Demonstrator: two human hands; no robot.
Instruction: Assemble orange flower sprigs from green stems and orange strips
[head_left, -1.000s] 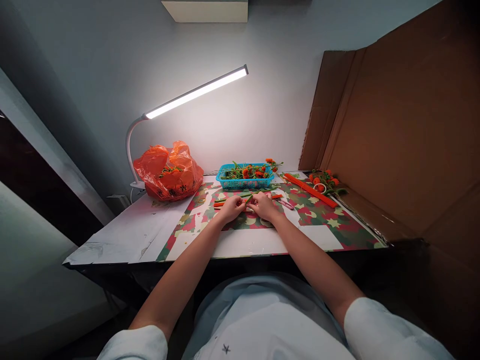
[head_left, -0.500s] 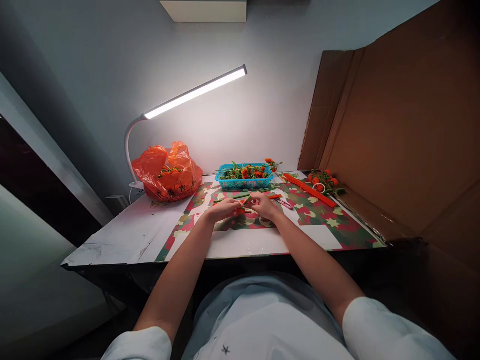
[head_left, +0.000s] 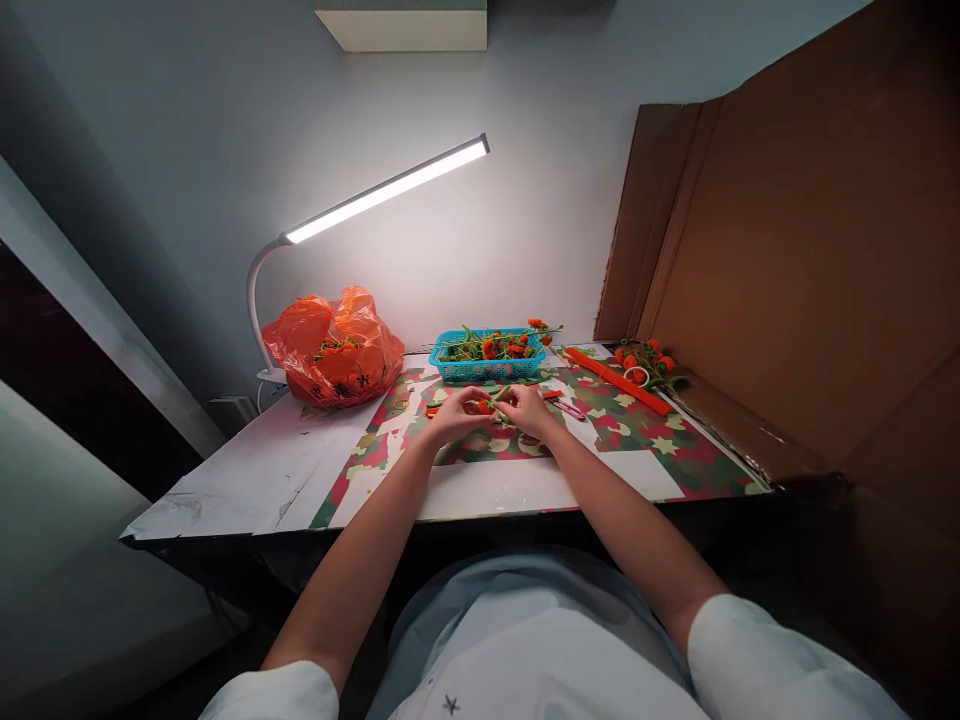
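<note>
My left hand (head_left: 457, 417) and my right hand (head_left: 526, 410) meet over the patterned mat (head_left: 637, 435) in the middle of the table. Both pinch a small green stem with an orange flower head (head_left: 489, 405) held between them, the fingers curled round it. A blue basket (head_left: 487, 353) full of green stems and orange flower heads stands just beyond the hands. An orange strip (head_left: 444, 409) lies on the mat by my left hand.
An orange plastic bag (head_left: 334, 345) with more flowers sits at the back left under a white desk lamp (head_left: 375, 195). Orange sticks (head_left: 619, 381), a few loose flowers (head_left: 646, 358) and a small pink tool (head_left: 571, 407) lie right. A cardboard wall (head_left: 795, 250) stands along the right side.
My left hand drew a little away to the left, then came back to meet my right hand at the stem. An orange flower head now shows between the fingers.
</note>
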